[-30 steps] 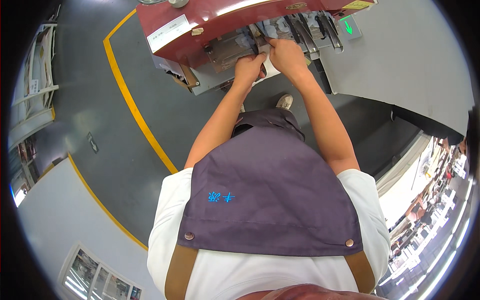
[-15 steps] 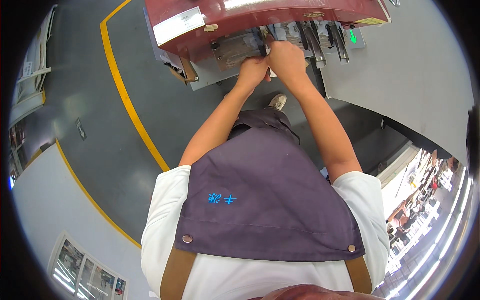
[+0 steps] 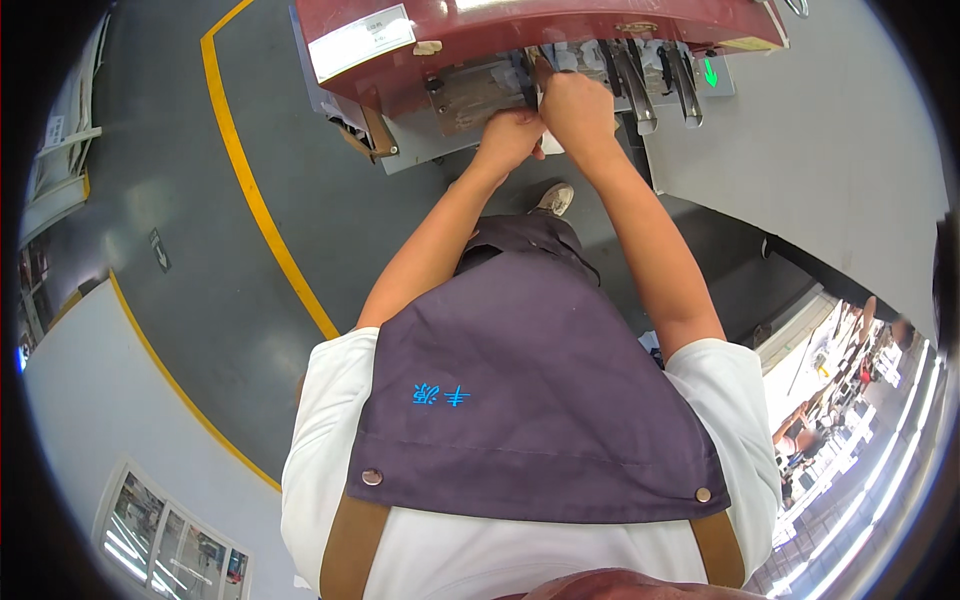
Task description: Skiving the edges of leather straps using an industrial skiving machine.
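Observation:
My two hands meet at the front opening of a dark red machine (image 3: 560,28). My right hand (image 3: 578,110) is closed, its fingertips pinched around something at the opening that I cannot make out. Just left of it and slightly lower, my left hand (image 3: 511,140) is curled, with its fingers mostly hidden and pressed near the right hand. A pale piece (image 3: 553,143) shows beneath the right hand. Beside my left hand lies a metal plate (image 3: 470,103) that looks covered in clear film. Dark narrow parts rise at the opening right by my fingertips.
Two metal chutes (image 3: 634,92) stick out right of my hands. A grey-white surface (image 3: 800,150) spreads to the right. Brown cardboard (image 3: 379,135) hangs at the machine's left corner. Yellow lines (image 3: 245,165) mark the grey floor, and a person (image 3: 800,435) is far off at lower right.
Both hands stay at the machine's opening, with only a slight shift of the right hand's fingers. The whole view has moved a little.

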A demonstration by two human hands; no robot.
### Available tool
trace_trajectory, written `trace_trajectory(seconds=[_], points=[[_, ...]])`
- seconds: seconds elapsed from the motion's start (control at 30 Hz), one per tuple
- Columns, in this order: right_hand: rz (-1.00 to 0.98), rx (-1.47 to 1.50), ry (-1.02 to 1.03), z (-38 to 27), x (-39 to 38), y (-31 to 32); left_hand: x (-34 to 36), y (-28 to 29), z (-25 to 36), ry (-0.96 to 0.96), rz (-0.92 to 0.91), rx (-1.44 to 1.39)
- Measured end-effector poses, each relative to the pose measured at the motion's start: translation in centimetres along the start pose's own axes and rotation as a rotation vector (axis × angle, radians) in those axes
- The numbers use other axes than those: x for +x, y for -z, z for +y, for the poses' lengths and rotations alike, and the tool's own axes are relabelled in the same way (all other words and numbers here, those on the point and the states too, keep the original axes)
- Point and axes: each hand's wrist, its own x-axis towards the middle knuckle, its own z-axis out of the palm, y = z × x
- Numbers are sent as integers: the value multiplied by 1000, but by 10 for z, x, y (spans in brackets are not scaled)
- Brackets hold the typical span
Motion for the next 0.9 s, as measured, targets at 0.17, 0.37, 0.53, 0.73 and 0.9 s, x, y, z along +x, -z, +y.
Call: trace_trajectory(seconds=[0.17, 0.37, 0.53, 0.73, 0.9], points=[[20, 46, 57, 4, -7, 2, 0, 7, -2, 8, -5, 100], [-15, -36, 24, 6, 11, -9, 3, 5, -2, 6, -33, 67], [106, 237, -36, 7, -31, 8, -1, 11, 3, 48, -78, 99], [267, 575, -211, 23, -66, 11, -7, 24, -8, -93, -111, 553], [458, 697, -352, 48, -56, 41, -88, 47, 73, -467, 410, 877]])
